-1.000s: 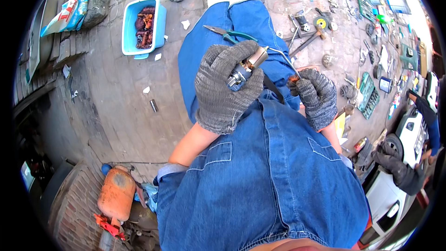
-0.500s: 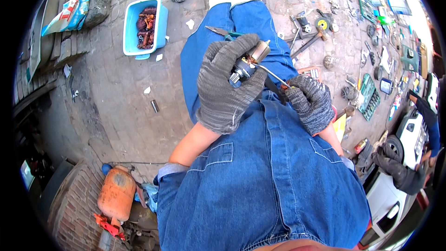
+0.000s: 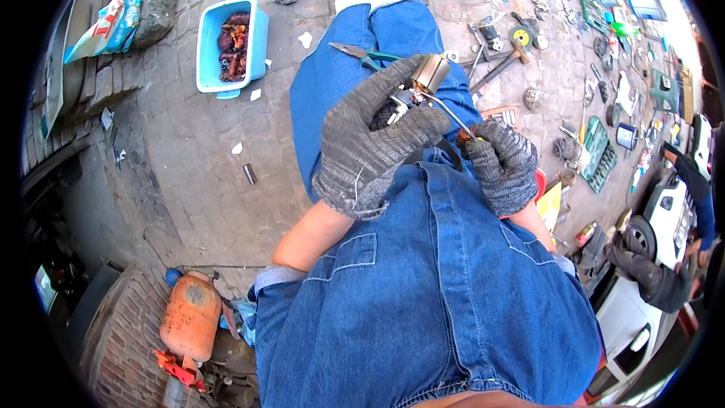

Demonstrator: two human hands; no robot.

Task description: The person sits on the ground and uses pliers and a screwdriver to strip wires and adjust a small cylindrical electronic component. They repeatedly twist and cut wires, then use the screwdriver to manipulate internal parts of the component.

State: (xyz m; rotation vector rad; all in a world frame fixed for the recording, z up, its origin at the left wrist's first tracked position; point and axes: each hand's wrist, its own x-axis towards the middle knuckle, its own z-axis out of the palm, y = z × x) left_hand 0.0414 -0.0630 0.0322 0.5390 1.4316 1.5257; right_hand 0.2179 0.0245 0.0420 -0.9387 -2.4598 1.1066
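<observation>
My left hand [image 3: 370,136], in a grey knit glove, is closed round a motor armature [image 3: 430,72]. Its metal cylinder and some copper wire show above the fingers; the lower part is mostly covered by the thumb and palm. My right hand [image 3: 502,162], gloved too, grips a thin bent metal pick [image 3: 451,113], its handle mostly hidden in the fist. The pick's tip reaches the copper part beside the cylinder. Across my lap, just beyond the left hand, lie green-handled shears [image 3: 366,55] with a pointed blade.
To the left on the paving stands a blue tub [image 3: 262,38] of copper coils. A hammer [image 3: 502,66], an angle grinder [image 3: 521,34] and green socket cases [image 3: 600,155] lie to the right. An orange tank [image 3: 191,317] is at lower left. Another person [image 3: 657,276] is beside a white car.
The armature has turned and tilted in my left hand, so its cylinder stands more upright and the toothed end is now covered. The left thumb has moved across it.
</observation>
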